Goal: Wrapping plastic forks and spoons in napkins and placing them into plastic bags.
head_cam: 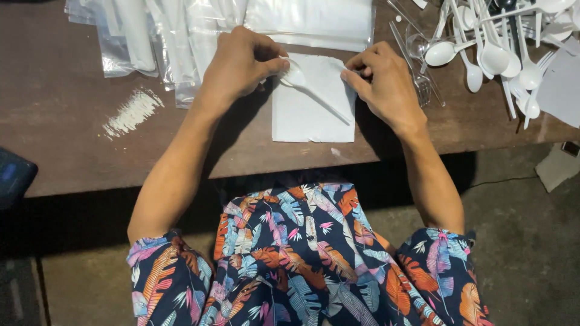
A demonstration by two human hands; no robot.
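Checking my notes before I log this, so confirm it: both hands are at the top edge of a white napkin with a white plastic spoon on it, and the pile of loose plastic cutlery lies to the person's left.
One detail is wrong. The head view shows the pile of loose plastic cutlery on the person's right, not left. The rest holds: left hand and right hand are at the top edge of the white napkin, with the white plastic spoon on it.

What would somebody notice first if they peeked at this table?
Probably the two bare hands in the middle: the left hand and right hand pinch the top edge of a square white paper napkin with a white plastic spoon lying on it. Next, the jumbled heap of white plastic spoons and forks at the brown wooden table's far right, and clear plastic bags top left.
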